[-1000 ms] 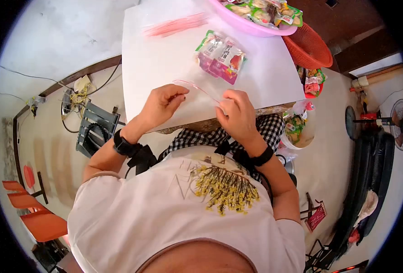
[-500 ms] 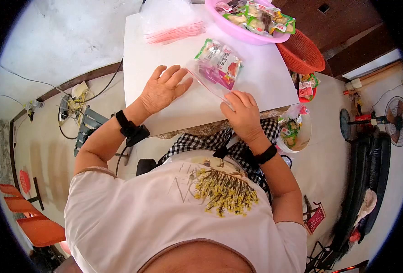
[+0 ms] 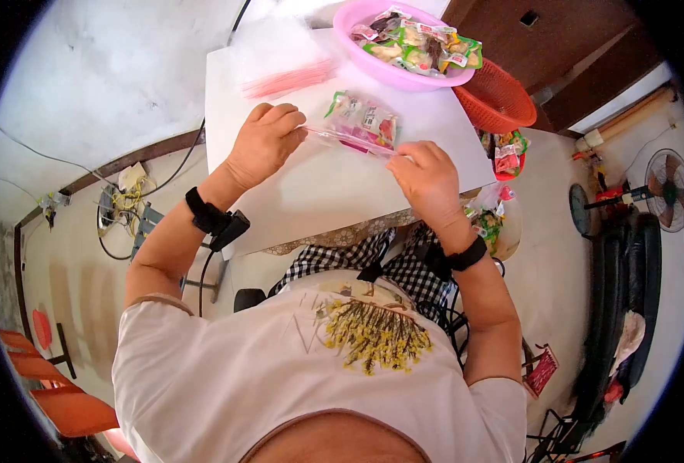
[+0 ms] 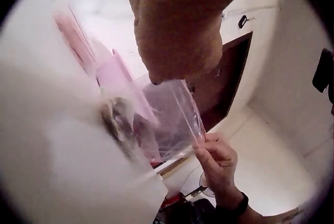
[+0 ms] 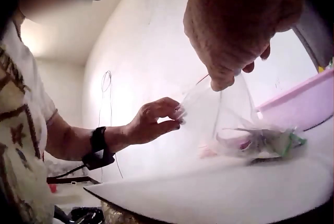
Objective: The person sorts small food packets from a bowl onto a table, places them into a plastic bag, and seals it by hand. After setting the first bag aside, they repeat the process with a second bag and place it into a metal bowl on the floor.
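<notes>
A clear zip bag (image 3: 334, 137) with a pink-red line along its mouth is stretched between both hands over the white table. Printed snack packets (image 3: 369, 117) with green and purple areas lie at its far end, showing through the clear plastic in the right wrist view. My left hand (image 3: 266, 145) pinches one corner of the mouth between thumb and fingers. At the opposite corner, my right hand (image 3: 427, 184) pinches the edge, as the left wrist view also shows. The bag's mouth is lifted off the table, its loaded end low on the surface.
A stack of pink-edged clear bags (image 3: 288, 79) lies at the back of the white table (image 3: 303, 204). A pink basin (image 3: 349, 38) full of packets stands at back right, beside a red basket (image 3: 504, 104). More packets (image 3: 507, 154) sit in a container beyond the right edge.
My left hand opened off the bag, reached up, then took its mouth's left corner. My right hand kept its pinch and shifted outward, and the mouth rose toward the packets.
</notes>
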The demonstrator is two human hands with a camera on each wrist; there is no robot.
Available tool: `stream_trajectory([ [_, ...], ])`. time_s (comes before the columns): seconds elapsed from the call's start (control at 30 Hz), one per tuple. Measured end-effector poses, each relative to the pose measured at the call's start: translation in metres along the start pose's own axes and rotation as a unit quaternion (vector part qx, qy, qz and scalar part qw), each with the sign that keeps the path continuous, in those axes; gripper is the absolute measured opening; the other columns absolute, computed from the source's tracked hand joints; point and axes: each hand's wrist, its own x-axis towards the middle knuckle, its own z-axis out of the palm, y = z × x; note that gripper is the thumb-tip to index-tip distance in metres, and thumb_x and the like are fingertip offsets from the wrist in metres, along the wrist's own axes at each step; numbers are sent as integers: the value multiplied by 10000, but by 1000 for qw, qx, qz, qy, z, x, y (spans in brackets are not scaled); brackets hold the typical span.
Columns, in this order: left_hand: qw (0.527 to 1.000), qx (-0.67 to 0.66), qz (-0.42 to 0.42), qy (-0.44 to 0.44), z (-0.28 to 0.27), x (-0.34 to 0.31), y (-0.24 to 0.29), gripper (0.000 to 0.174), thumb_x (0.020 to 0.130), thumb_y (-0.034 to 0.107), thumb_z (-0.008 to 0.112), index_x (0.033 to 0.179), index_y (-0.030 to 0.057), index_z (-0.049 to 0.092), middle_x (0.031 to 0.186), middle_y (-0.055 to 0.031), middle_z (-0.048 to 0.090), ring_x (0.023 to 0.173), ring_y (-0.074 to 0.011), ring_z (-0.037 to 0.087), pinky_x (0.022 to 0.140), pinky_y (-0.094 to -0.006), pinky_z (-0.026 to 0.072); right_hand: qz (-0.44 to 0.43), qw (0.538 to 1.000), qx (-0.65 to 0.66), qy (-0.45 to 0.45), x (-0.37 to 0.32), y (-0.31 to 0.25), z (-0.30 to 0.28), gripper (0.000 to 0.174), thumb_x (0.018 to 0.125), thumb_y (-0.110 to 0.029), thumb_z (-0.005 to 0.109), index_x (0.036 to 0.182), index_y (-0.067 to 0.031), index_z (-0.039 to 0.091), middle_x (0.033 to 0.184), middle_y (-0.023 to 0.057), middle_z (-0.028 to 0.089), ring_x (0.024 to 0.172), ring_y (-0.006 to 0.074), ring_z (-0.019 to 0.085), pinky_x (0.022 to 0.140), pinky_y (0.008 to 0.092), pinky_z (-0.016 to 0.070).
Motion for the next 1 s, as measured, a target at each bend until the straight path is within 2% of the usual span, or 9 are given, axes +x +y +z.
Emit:
stream_trajectory([
  [0.07,999,-3,47,10,-6,13,-4,117,742,75,734,833,46,666,1000,-52,607,977,-255,587,834,-366,460,17,1000,15,13,7,9,-9,97,711,-93,697,773,-72,625,893,50,633,820,255,612,691,367,514],
  [0.17,996,-53,71,23,-16,35,-6,113,734,54,736,821,40,665,959,-62,611,924,-263,601,763,-361,492,39,997,51,34,20,21,-24,99,731,-80,713,782,-53,633,875,67,642,804,266,617,673,366,516],
  [0.27,988,-144,39,27,-21,52,-9,107,731,50,743,816,44,678,919,-67,620,889,-258,609,721,-356,509,64,992,94,61,32,36,-37,117,731,-68,735,788,-34,639,853,85,649,787,277,624,671,367,514],
  [0.47,984,-172,24,45,-41,88,-6,78,746,24,742,806,30,692,842,-81,654,790,-248,624,681,-336,520,101,981,152,69,52,57,-59,142,729,-55,761,771,-3,635,830,108,652,763,261,632,687,334,511],
  [0.57,968,-244,-52,40,-44,95,-6,65,765,40,738,799,32,684,816,-78,664,758,-219,637,667,-305,521,128,974,180,55,54,60,-67,146,725,-38,764,769,10,633,815,102,654,747,225,636,676,311,508],
  [0.67,944,-309,-116,3,-46,99,-5,36,804,33,716,817,22,684,809,-66,670,697,-156,623,625,-270,503,164,956,236,52,53,63,-70,137,730,-20,758,758,14,629,793,82,652,724,171,629,658,284,501],
  [0.77,942,-313,-123,-6,-44,100,-5,22,823,30,702,826,17,685,782,-44,669,653,-102,591,590,-241,481,197,937,288,33,49,64,-72,129,740,-3,756,738,7,627,774,44,647,719,103,605,648,251,492],
  [1.0,924,-348,-157,-15,-41,100,2,29,824,3,698,814,18,676,757,-20,656,668,-69,563,599,-226,467,254,879,403,18,38,66,-72,135,747,20,762,724,-16,634,779,1,635,716,58,573,643,222,483],
])
